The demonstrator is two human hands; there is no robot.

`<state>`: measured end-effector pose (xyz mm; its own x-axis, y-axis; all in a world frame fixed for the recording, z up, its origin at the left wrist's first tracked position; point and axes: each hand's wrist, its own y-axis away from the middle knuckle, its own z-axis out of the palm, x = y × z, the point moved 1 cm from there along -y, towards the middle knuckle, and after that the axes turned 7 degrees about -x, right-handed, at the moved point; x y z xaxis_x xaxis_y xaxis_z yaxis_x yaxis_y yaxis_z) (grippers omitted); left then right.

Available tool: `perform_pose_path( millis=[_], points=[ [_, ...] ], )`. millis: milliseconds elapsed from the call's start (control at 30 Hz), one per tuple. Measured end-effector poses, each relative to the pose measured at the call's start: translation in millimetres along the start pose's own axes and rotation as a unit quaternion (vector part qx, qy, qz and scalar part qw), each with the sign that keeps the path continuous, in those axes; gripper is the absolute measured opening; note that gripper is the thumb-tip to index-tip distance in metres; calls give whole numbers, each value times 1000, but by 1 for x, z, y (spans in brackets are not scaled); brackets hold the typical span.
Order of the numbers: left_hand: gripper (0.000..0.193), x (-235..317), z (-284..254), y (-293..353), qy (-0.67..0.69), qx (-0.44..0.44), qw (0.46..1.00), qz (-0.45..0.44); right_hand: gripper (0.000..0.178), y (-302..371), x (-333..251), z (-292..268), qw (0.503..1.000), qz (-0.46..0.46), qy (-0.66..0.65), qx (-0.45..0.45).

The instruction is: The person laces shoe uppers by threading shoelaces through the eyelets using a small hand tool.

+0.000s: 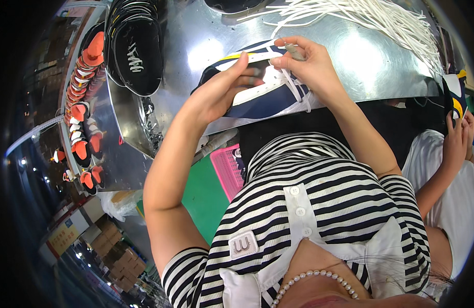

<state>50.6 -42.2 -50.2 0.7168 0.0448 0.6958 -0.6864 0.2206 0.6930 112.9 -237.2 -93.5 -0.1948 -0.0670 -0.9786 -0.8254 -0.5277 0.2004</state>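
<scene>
I have my left hand [221,92] loosely spread in the shoe [270,104] at the near edge of the bench [180,61]; my right hand [313,64] curls narrowly, whether gripping I cannot tell. Lace [292,86] crosses the front; rear holes [247,96] look left. Spare laces [350,15] lie beyond.

L arm [171,164] & R arm [364,131] bent fwd; L hand [224,87] w/ thumb raised, R hand [314,64] partly curled, I see.

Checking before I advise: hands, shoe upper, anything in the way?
Left hand at opening of navy shoe upper; right hand by its white lace. Upper at table's near edge. Lace bundle apart, far right, not blocking.
</scene>
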Motion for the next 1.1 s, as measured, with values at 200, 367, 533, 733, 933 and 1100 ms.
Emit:
perform_pose_path(
  millis=[200,367,533,733,933,1100],
  points=[
    [36,-18,21,-15,-17,100,992,81,46,1,5,11,991,-17,130,35],
    [23,-19,44,-2,-60,215,958,180,48,12,-3,12,986,-40,156,40],
    [19,-21,40,-6,-95,243,947,186,49,9,-3,15,979,-66,192,28],
    [18,-25,38,-8,-90,230,946,208,48,7,-3,14,977,-75,196,19],
    [16,-28,39,-14,-18,255,938,232,31,11,0,7,973,-161,168,11],
    [16,-31,34,-11,-80,267,936,215,14,19,-8,-8,972,-164,162,-54]
  ],
)
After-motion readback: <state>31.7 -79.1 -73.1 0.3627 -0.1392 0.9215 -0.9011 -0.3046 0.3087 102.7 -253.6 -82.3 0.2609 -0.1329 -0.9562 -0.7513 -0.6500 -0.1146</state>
